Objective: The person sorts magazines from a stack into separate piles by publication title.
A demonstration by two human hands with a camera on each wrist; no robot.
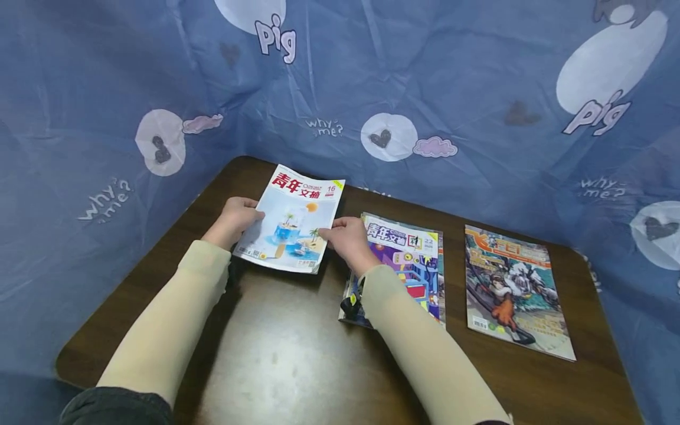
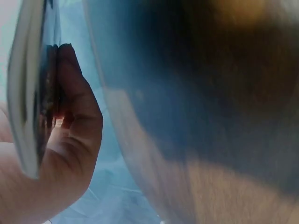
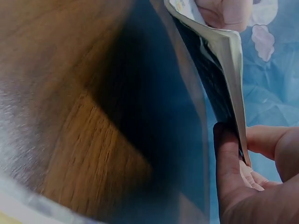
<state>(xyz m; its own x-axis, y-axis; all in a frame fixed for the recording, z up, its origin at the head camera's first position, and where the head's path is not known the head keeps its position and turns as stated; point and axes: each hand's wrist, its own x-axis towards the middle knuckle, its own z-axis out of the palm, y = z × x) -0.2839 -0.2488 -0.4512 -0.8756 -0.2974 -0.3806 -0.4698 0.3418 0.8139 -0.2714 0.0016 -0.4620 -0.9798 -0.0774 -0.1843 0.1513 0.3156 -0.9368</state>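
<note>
Seemingly working partway; having a purple-topped stack [image 1: 411,264] and an orange-lettered magazine [image 1: 516,292] lying on the wood-grained bench [image 1: 276,336], but not yet setting down the white-blue magazine [image 1: 292,221]. Pinching its thin, glossy, slightly bowed sides with left hand [image 1: 236,219] and right hand [image 1: 350,242]; holding it clear of the bench.

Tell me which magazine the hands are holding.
The white-and-blue magazine numbered 16: the left hand and right hand grip its opposite edges. Neither holds the purple-titled magazine or the far-right magazine.
</note>
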